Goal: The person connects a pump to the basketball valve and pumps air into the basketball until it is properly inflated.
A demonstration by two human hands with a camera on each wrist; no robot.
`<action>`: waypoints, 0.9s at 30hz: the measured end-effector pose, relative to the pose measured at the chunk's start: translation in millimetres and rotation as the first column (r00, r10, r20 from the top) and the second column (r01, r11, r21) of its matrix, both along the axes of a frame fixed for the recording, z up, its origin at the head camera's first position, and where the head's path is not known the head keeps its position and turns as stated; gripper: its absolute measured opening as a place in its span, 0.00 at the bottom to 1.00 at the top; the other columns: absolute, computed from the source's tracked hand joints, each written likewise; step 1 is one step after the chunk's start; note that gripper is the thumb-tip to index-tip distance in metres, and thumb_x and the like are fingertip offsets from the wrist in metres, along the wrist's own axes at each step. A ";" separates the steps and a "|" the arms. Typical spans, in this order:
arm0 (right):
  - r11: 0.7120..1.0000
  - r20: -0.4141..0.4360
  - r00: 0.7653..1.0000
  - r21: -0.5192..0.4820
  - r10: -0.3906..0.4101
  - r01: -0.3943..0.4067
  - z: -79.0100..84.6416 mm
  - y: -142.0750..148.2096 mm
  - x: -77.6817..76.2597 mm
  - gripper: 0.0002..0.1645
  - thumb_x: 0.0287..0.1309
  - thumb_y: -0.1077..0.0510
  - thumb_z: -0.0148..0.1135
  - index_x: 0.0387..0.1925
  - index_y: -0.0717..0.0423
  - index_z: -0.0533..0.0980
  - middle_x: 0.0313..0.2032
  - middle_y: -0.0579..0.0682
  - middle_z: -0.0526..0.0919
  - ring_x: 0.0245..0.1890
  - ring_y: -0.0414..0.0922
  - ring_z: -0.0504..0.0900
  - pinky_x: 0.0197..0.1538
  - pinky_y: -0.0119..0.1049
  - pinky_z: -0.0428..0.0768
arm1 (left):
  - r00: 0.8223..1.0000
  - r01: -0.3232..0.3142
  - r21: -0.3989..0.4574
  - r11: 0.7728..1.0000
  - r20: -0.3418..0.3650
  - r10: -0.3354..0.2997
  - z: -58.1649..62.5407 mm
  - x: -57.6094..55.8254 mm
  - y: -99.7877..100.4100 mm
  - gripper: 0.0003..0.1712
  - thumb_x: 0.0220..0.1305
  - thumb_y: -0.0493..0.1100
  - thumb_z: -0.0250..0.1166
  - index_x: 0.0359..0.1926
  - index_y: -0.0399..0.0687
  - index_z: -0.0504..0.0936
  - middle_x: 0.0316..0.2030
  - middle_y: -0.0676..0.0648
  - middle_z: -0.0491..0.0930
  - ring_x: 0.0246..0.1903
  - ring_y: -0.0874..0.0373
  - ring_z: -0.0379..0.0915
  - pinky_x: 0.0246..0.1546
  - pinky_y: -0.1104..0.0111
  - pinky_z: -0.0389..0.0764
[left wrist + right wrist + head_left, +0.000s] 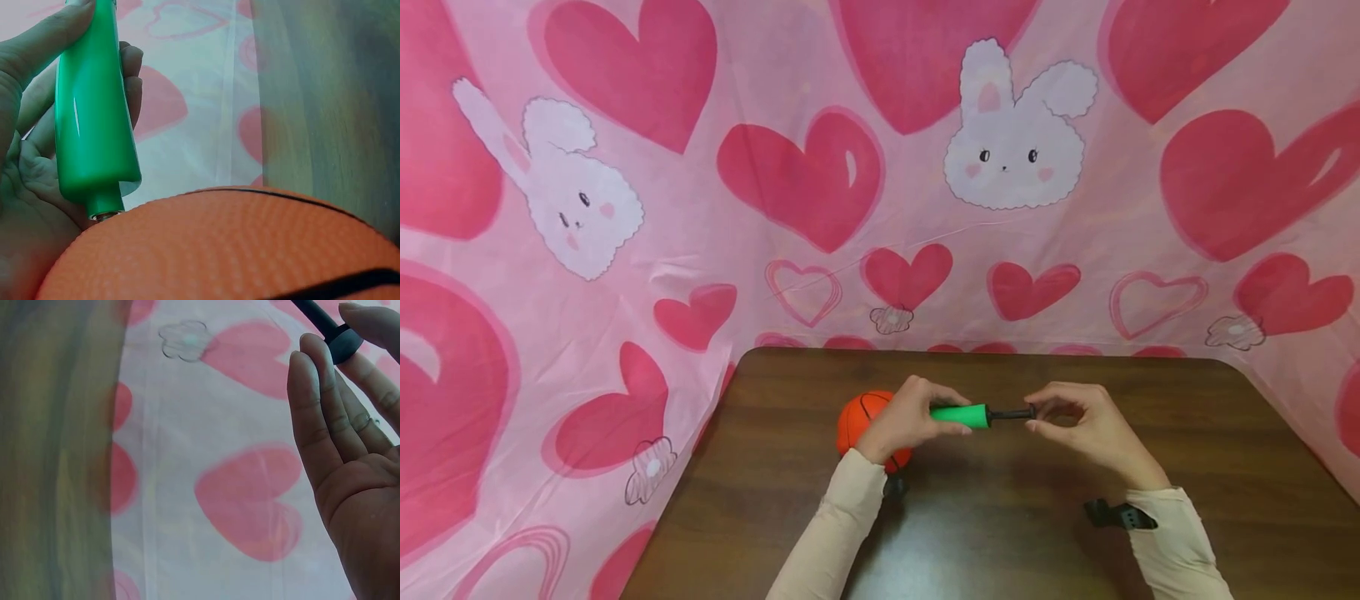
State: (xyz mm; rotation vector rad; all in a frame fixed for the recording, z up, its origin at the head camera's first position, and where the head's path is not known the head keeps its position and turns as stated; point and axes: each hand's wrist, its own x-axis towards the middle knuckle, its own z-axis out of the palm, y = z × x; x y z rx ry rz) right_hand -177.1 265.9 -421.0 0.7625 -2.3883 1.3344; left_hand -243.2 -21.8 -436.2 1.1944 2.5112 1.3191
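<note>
Left hand (906,419): fingers curled round green pump (962,416), orange ball (854,421) at nozzle end; right hand (1093,423): fingers pinching black knob (345,345), black rod (1009,413) exposed between

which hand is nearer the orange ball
Left: the left hand grips the green pump just by the orange ball, partly hiding it; the right hand is farther right, at the black handle.

Visible are my two hands (907,414), one green pump (964,416), one orange ball (853,423), two cream sleeves (833,521), one counter (1000,529) and two printed rabbit faces (1017,185).
</note>
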 end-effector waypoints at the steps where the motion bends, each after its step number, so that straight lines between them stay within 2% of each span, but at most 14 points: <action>1: 1.000 -0.001 1.000 -0.004 -0.009 0.009 1.2 3.1 0.5 0.21 0.48 0.73 0.78 0.43 0.53 0.87 0.33 0.49 0.89 0.31 0.37 0.87 0.40 0.26 0.85 | 1.000 -0.004 -0.001 1.000 0.001 0.004 0.2 -0.4 -0.7 0.19 0.57 0.46 0.81 0.50 0.50 0.92 0.42 0.54 0.91 0.34 0.69 0.79 0.37 0.76 0.83; 13: 0.996 0.009 0.996 -0.021 -0.089 0.090 13.2 30.1 6.1 0.20 0.47 0.77 0.76 0.43 0.59 0.86 0.36 0.39 0.89 0.31 0.35 0.87 0.38 0.26 0.83 | 1.000 -0.022 -0.007 1.000 0.008 0.022 3.0 -2.2 -5.9 0.19 0.59 0.46 0.80 0.51 0.50 0.92 0.43 0.54 0.91 0.36 0.68 0.79 0.39 0.76 0.83; 18: 0.995 0.005 0.995 -0.022 -0.101 0.101 17.5 35.9 9.2 0.21 0.47 0.78 0.75 0.43 0.60 0.86 0.35 0.39 0.89 0.31 0.34 0.87 0.36 0.25 0.83 | 0.999 -0.021 0.003 1.000 0.025 0.021 4.4 -1.7 -6.9 0.18 0.59 0.46 0.80 0.50 0.50 0.92 0.42 0.53 0.91 0.36 0.68 0.79 0.38 0.75 0.83; 27: 0.994 -0.015 0.994 -0.021 -0.104 0.104 18.8 40.3 8.9 0.21 0.45 0.79 0.75 0.42 0.61 0.86 0.34 0.38 0.89 0.31 0.34 0.87 0.38 0.24 0.82 | 1.000 -0.025 0.000 1.000 0.011 0.025 4.6 -1.2 -6.7 0.18 0.58 0.46 0.80 0.50 0.50 0.92 0.42 0.54 0.91 0.36 0.68 0.79 0.38 0.76 0.83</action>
